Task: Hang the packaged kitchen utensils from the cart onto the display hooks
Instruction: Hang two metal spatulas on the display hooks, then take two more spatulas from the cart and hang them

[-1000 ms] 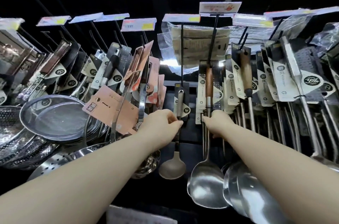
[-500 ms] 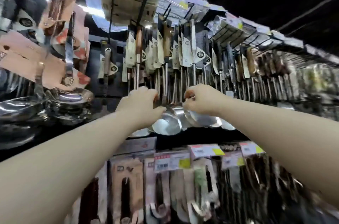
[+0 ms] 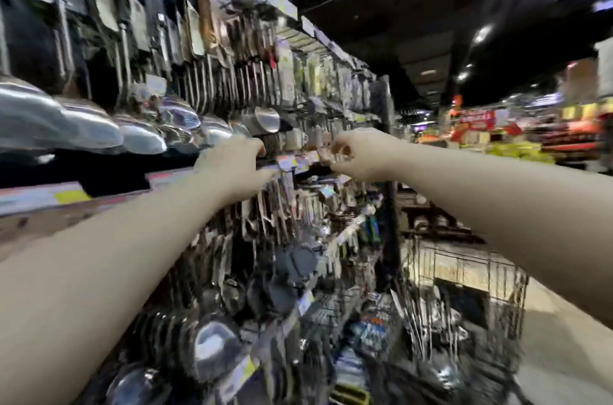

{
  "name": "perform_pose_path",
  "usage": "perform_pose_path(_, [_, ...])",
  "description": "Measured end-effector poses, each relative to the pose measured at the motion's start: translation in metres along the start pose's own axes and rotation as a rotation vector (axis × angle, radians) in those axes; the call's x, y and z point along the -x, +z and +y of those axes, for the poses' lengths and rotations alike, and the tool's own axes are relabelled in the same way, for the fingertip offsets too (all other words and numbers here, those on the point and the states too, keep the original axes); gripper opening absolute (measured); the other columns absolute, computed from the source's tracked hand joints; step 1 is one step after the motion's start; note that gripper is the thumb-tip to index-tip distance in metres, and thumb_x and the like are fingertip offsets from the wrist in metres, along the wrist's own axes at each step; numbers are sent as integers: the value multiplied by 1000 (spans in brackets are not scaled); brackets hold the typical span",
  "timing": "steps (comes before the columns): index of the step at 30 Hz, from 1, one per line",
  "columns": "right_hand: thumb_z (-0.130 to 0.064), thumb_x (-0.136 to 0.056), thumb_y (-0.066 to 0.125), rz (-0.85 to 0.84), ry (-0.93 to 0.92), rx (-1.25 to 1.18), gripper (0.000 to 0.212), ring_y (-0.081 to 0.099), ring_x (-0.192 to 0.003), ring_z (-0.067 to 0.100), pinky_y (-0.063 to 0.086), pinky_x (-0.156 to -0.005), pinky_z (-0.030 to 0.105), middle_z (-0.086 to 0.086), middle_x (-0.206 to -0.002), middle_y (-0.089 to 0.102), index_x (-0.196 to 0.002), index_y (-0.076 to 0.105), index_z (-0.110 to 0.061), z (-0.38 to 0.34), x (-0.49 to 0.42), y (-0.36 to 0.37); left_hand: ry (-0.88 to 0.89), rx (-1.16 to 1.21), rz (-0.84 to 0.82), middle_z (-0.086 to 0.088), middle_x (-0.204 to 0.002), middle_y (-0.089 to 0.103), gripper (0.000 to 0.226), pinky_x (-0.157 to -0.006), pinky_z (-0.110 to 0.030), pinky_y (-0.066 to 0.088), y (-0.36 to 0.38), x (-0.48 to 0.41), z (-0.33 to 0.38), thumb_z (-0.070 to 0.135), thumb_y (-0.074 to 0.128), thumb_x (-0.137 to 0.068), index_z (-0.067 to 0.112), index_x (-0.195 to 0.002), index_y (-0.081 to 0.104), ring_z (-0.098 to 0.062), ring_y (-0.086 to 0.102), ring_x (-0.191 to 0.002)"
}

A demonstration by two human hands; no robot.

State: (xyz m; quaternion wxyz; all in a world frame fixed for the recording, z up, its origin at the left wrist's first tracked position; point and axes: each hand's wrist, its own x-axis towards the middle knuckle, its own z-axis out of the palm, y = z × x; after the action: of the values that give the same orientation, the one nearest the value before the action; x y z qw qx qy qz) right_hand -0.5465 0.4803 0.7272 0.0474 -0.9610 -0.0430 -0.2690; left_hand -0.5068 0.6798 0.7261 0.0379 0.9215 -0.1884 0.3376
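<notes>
The picture is blurred by motion. My left hand [image 3: 236,163] and my right hand [image 3: 356,155] are stretched out side by side in the air in front of the display rack [image 3: 212,49], level with a shelf rail of price tags. The fingers of both are curled and I see nothing in either. Packaged ladles and spatulas [image 3: 139,135] hang in rows from the hooks at upper left. The wire cart [image 3: 471,275] stands at lower right, below my right forearm, with packaged utensils [image 3: 374,328] lying in it.
More packaged utensils and strainers [image 3: 282,272] hang on the lower rows of the rack beneath my arms. A dark upright post [image 3: 386,126] ends the rack. The aisle floor [image 3: 564,348] runs off to the right toward lit shelves of goods far away.
The view has swung right and down, from the ladle hooks to the rack's end and the cart. Both hands have come off the hanging ladles and now hold nothing.
</notes>
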Motion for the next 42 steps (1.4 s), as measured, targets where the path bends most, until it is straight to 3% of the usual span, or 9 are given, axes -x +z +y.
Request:
perform_pose_path(10, [-38,-91,51,-182,172,104,50,56,-114,26,52,-92,41,5,-135,53,-138,42,-21,239,7,50,148,125,-214,-10,-121,51,44,-85,-41,49,161,-97,203,50,47,-87,15,-113,53,-32,53,-110])
perform_pose_path(14, [-36,-91,53,-285,208,92,42,57,-107,26,50,-93,46,7,-123,58,-129,49,-19,305,1,88,150,173,-290,-12,-118,55,45,-86,-41,49,220,-116,250,50,49,-86,12,-109,54,-34,55,-107])
perform_pose_path(19, [-36,-91,52,-378,259,43,37,55,-104,24,50,-91,40,6,-120,59,-122,53,-17,369,-9,153,172,150,-429,-9,-125,52,49,-81,-38,48,306,-136,284,51,47,-87,15,-119,52,-30,55,-107])
perform_pose_path(22, [-36,-90,53,-413,308,26,36,55,-112,26,48,-95,41,5,-124,59,-122,55,-19,403,-18,196,203,168,-497,-9,-117,55,43,-76,-36,45,360,-154,298,49,47,-88,12,-108,53,-29,55,-104])
perform_pose_path(25, [-36,-91,53,-460,378,47,38,55,-113,27,47,-96,39,8,-123,61,-122,56,-16,433,-30,241,218,236,-557,-5,-107,54,38,-78,-38,49,422,-172,309,49,49,-87,15,-102,52,-28,56,-99])
perform_pose_path(30, [-33,-91,55,-524,534,-26,35,58,-101,22,44,-83,27,5,-121,62,-122,57,-16,486,-52,312,256,294,-702,-8,-122,52,44,-88,-41,48,526,-202,322,48,48,-88,17,-118,52,-30,54,-110])
perform_pose_path(35, [-28,-90,56,-629,611,-60,26,52,-88,16,42,-76,26,4,-110,64,-113,61,-17,532,-63,380,279,327,-829,-8,-123,51,40,-87,-39,47,612,-219,332,46,49,-88,16,-114,54,-30,54,-111])
perform_pose_path(39, [-25,-90,55,-715,642,-100,26,51,-89,16,42,-76,26,4,-114,64,-113,62,-16,563,-71,428,255,386,-953,-10,-120,52,39,-90,-39,47,671,-217,348,42,52,-88,12,-112,54,-32,54,-111])
perform_pose_path(42, [-24,-92,52,-769,663,-137,29,57,-101,19,40,-78,24,5,-117,63,-117,61,-13,586,-80,468,175,447,-1031,-10,-124,52,39,-93,-41,48,712,-212,361,38,53,-88,13,-118,54,-30,55,-110])
